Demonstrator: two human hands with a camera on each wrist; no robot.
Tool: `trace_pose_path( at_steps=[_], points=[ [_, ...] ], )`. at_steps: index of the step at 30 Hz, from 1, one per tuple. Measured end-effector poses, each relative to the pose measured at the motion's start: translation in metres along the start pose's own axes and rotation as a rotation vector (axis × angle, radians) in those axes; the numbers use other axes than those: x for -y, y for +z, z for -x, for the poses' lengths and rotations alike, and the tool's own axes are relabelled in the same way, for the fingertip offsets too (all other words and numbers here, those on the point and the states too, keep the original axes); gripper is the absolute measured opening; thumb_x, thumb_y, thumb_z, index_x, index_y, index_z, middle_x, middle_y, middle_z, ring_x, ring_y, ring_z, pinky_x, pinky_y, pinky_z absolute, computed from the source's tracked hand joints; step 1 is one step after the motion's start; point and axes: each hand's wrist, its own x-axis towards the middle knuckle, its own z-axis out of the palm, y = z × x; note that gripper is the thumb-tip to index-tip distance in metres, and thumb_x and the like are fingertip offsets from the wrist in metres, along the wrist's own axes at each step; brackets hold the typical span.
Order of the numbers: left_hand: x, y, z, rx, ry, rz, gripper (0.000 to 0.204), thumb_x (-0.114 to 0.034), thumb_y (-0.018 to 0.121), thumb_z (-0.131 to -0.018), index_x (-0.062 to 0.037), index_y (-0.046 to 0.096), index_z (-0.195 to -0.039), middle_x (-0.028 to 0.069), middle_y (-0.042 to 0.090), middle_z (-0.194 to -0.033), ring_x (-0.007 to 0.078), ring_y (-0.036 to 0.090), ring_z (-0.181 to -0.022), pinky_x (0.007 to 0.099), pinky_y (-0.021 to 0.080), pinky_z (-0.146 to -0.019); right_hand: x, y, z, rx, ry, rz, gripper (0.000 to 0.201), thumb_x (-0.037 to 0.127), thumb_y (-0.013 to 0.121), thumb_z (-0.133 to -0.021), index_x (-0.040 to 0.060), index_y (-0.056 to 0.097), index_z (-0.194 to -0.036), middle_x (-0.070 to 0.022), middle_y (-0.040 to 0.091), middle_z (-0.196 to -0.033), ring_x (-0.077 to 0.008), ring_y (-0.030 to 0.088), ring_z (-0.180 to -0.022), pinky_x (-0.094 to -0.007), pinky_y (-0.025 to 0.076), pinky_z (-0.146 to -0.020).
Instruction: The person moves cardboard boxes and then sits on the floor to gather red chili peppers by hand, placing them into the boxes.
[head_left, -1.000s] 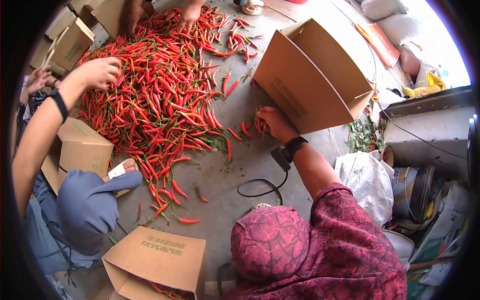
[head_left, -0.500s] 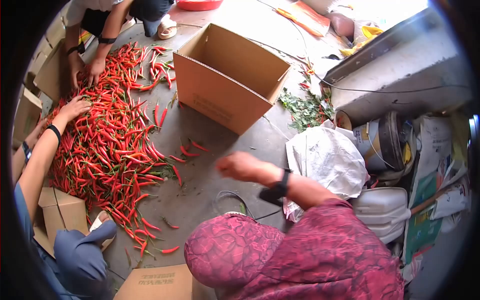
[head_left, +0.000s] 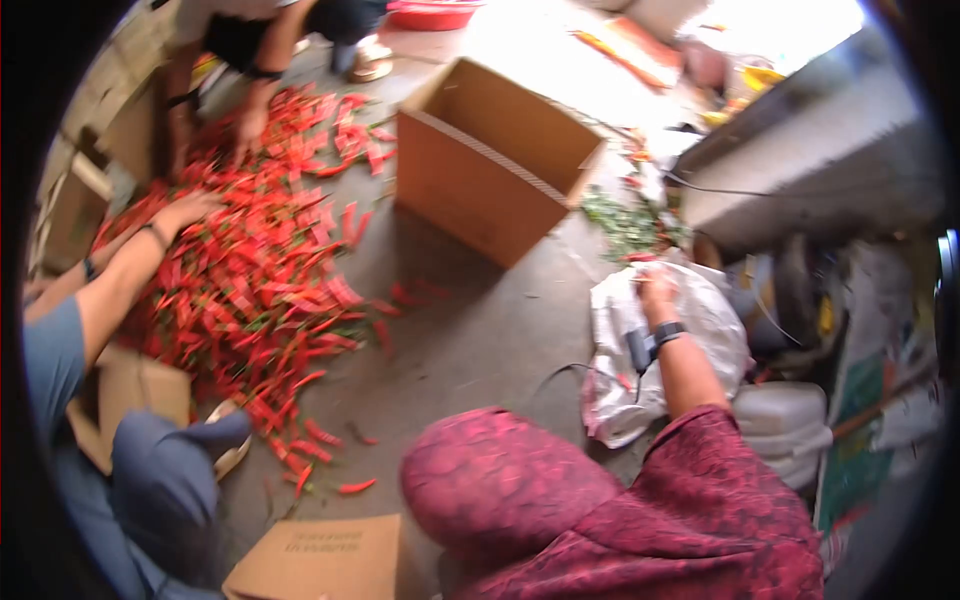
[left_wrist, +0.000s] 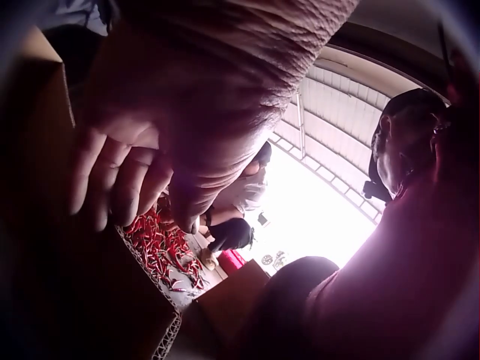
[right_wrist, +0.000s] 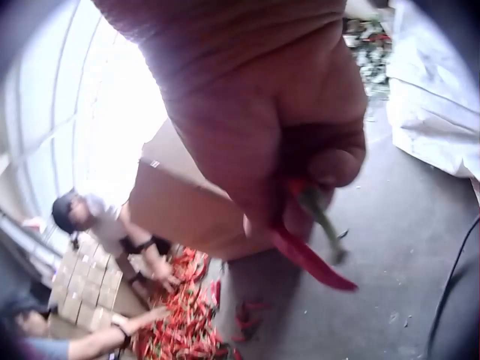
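My right hand [head_left: 658,290] is over a white sack [head_left: 715,310] in the head view. In the right wrist view its curled fingers grip a red chili pepper [right_wrist: 315,262], its pointed end sticking out below, with a green stem [right_wrist: 324,221] beside it. My left hand [left_wrist: 172,127] appears only in the left wrist view. Its fingers hang loosely beside dark cardboard [left_wrist: 90,277], with nothing seen in them. A large pile of red chili peppers [head_left: 250,270] lies on the floor to the left.
An open cardboard box [head_left: 490,180] stands beyond the pile, another box [head_left: 320,560] at the bottom. Two other people reach into the peppers, one by an arm [head_left: 130,265] at left. Leafy scraps [head_left: 625,222], a white plastic container [head_left: 780,410] and a cable [right_wrist: 454,277] are at right.
My right hand has left the loose peppers beside the box, drawn back, then gone right over the white sack. The head view has swung. The other people's hands stay at the pile.
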Motion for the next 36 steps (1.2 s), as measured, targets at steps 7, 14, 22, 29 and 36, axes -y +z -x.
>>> trace_pose_path(
  at_steps=[7, 14, 22, 29, 36],
  points=[
    [0.010, 0.008, -0.009, -0.068, 0.063, -0.058, 0.034, -0.002, 0.063, -0.080, 0.0020, 0.057, -0.113, 0.0013, 0.052, -0.082, 0.0097, 0.047, -0.071, 0.0227, 0.042, -0.064, 0.135, 0.161, 0.034, 0.362, 0.345, -0.580, 0.012, 0.008, 0.057, -0.080, 0.0063, 0.058, -0.093, -0.0056, 0.058, -0.069, -0.0213, 0.050, -0.050, -0.0342, 0.044, -0.047],
    [-0.008, 0.005, -0.007, -0.069, -0.080, 0.020, 0.036, -0.004, 0.062, -0.081, 0.0013, 0.055, -0.117, -0.0001, 0.050, -0.080, 0.0088, 0.044, -0.067, 0.0220, 0.041, -0.060, 0.215, 0.267, 0.013, 0.492, -0.317, 0.269, 0.031, 0.026, 0.066, -0.074, 0.0025, 0.059, -0.093, -0.0177, 0.062, -0.080, -0.0363, 0.062, -0.079, -0.0417, 0.047, -0.067],
    [0.043, 0.001, -0.024, -0.039, 0.018, 0.077, 0.035, -0.010, 0.062, -0.081, 0.0036, 0.054, -0.112, 0.0020, 0.052, -0.074, 0.0104, 0.051, -0.065, 0.0231, 0.044, -0.060, 0.232, 0.254, -0.002, 0.511, -0.097, 0.170, 0.038, 0.031, 0.068, -0.068, -0.0024, 0.064, -0.085, -0.0219, 0.063, -0.077, -0.0383, 0.062, -0.073, -0.0429, 0.048, -0.065],
    [0.006, 0.006, -0.016, -0.087, -0.043, -0.012, 0.036, -0.004, 0.061, -0.081, 0.0011, 0.056, -0.116, -0.0011, 0.048, -0.078, 0.0086, 0.043, -0.064, 0.0223, 0.040, -0.057, 0.252, 0.314, 0.014, 0.592, -0.278, 0.323, 0.031, 0.026, 0.069, -0.067, -0.0021, 0.062, -0.078, -0.0215, 0.064, -0.081, -0.0341, 0.064, -0.075, -0.0410, 0.049, -0.067],
    [0.014, 0.009, -0.022, -0.151, 0.053, -0.041, 0.032, -0.002, 0.062, -0.080, 0.0014, 0.058, -0.112, -0.0006, 0.049, -0.076, 0.0088, 0.044, -0.063, 0.0231, 0.041, -0.055, 0.260, 0.289, 0.041, 0.780, -0.197, 0.187, 0.028, 0.024, 0.066, -0.071, -0.0023, 0.059, -0.076, -0.0223, 0.062, -0.078, -0.0331, 0.063, -0.072, -0.0417, 0.047, -0.065]
  ],
)
